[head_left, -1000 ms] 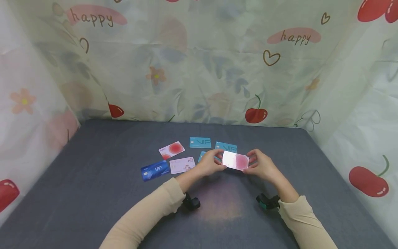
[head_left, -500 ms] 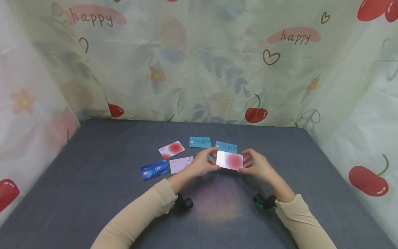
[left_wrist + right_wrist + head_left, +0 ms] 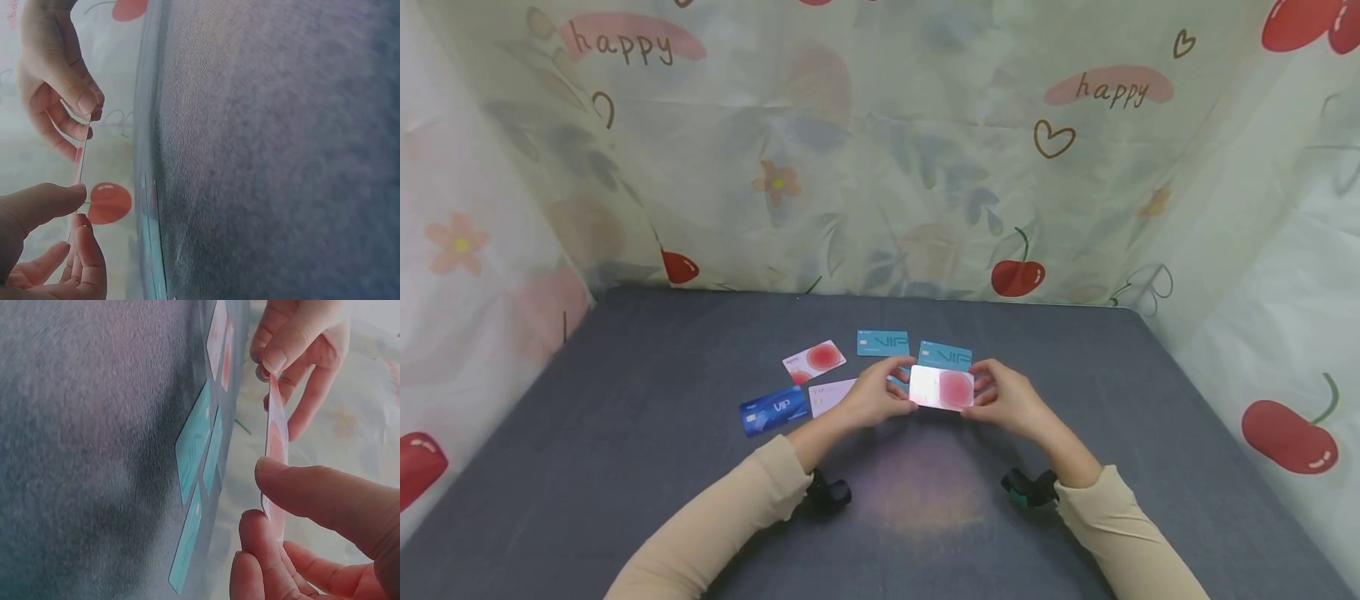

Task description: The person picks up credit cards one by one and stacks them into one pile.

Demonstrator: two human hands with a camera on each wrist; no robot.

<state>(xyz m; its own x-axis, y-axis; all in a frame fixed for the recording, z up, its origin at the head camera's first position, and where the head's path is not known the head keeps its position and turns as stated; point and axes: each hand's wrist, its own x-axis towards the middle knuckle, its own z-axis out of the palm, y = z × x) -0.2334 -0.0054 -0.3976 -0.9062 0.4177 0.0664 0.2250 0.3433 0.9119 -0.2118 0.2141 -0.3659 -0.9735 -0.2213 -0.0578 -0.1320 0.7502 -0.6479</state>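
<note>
A white-and-pink card with a red circle (image 3: 942, 388) is held up off the table, glare on its left part. My left hand (image 3: 874, 393) pinches its left end between thumb and fingers. At the opposite end, my right hand (image 3: 1009, 400) has the same pinch. In the right wrist view the card (image 3: 276, 434) appears nearly edge-on between both hands. Behind it lie teal VIP cards, one at back right (image 3: 945, 356) and one farther left (image 3: 883, 342). A third teal card (image 3: 194, 444) is mostly hidden by my left hand in the head view.
Left of my hands lie a blue VIP card (image 3: 773, 410), a pink card with red circles (image 3: 815, 362) and a pale pink card (image 3: 830, 396), partly covered by my left hand. A dark grey cloth (image 3: 625, 467) covers the table. A printed curtain (image 3: 865, 167) hangs behind.
Both hands have carried the card leftward. Its tilt has shifted, so the glare on it differs. My left hand now covers more of the pale pink card; the cards on the table stayed put.
</note>
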